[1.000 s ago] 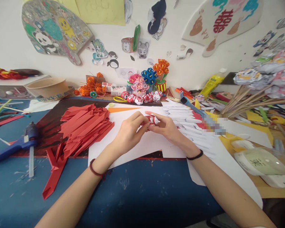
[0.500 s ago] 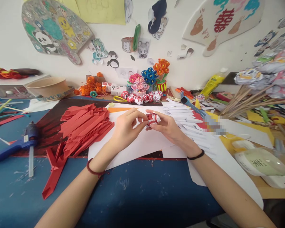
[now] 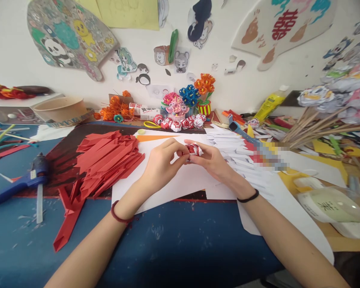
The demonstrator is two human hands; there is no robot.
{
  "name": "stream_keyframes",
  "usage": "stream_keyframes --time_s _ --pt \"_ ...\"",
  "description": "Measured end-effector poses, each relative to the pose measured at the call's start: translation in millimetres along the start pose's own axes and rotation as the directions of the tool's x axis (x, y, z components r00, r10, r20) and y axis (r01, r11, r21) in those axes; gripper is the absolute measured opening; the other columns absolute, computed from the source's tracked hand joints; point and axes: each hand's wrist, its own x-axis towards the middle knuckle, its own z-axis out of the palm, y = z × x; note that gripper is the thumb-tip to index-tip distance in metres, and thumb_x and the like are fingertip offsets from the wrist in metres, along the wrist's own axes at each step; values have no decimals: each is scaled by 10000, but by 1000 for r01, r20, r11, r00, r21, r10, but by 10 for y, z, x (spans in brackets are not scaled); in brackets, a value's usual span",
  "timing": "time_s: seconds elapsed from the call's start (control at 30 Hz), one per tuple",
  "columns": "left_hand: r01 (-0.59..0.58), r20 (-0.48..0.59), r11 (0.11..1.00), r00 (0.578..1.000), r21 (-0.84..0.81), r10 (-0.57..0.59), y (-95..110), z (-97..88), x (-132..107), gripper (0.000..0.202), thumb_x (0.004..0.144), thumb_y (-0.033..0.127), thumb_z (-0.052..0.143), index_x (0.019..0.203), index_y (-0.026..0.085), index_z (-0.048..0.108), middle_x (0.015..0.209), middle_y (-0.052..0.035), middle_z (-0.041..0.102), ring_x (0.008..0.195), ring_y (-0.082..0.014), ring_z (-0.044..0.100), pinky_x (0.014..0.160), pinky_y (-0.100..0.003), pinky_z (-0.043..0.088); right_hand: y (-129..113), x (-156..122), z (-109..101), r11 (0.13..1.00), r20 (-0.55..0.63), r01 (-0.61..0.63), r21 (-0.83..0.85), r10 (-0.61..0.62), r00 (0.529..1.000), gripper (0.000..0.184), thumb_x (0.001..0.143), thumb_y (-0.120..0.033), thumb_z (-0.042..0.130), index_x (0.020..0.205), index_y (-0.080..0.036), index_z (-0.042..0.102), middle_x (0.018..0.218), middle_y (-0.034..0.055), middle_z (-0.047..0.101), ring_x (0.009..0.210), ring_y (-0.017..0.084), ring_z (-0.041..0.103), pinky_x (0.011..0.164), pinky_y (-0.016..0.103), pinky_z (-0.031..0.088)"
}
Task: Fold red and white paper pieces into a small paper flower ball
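A small red and white folded paper ball [image 3: 195, 149] is held up between my hands, above white paper sheets [image 3: 168, 184]. My right hand [image 3: 208, 156] is closed around its right side, thumb in front. My left hand [image 3: 163, 160] pinches at its left side with thumb and index finger; the fingertips partly hide that edge. To the left lies a heap of folded red paper strips [image 3: 111, 160], and white folded strips [image 3: 228, 148] lie to the right. Several similar red and white paper balls [image 3: 181, 123] sit in a row behind.
A blue glue gun [image 3: 27, 180] with a glue stick lies at the left. Behind stand a round bowl [image 3: 61, 112] and craft flowers [image 3: 189, 96]. On the right are a yellow bottle [image 3: 270, 105], a watch [image 3: 243, 134], a clear packet [image 3: 330, 206] and paper flowers on sticks [image 3: 315, 120].
My left hand has shifted slightly right, its fingertips now covering more of the paper ball's left side. The ball appears slightly turned. My right hand keeps its hold.
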Motion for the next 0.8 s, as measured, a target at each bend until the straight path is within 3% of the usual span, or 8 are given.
stream_keyframes --time_s 0.3,0.5,0.67,0.8 --pt "-46 -88 993 995 109 55 27 -19 -27 43 911 166 582 907 200 608 873 -3 628 671 -99 520 629 -228 412 -64 -7 32 999 47 15 -47 -12 999 595 764 -386 797 1313 -276 595 1184 64 687 1021 259 682 966 500 547" --pt "-128 -33 955 989 267 141 -6 -2 -53 90 946 242 541 940 192 615 904 -20 659 655 -115 520 615 -274 366 -55 -16 20 987 -61 54 -150 -64 996 555 740 -361 816 1255 -256 639 1173 57 691 1029 253 666 909 438 579" --pt "-267 38 780 953 566 299 -89 31 -56 163 981 238 483 940 185 631 871 -41 677 665 -145 553 621 -326 301 7 -4 2 974 -102 71 -217 -95 990 618 734 -376 815 1297 -230 607 1237 82 663 1062 266 660 915 440 588" --pt "-362 130 641 916 677 379 -123 40 -66 169 972 184 481 921 181 642 816 -41 664 630 -147 544 606 -342 260 40 2 7 938 -128 147 -313 -195 972 575 747 -358 803 1277 -224 624 1296 96 607 1097 271 646 928 415 591"
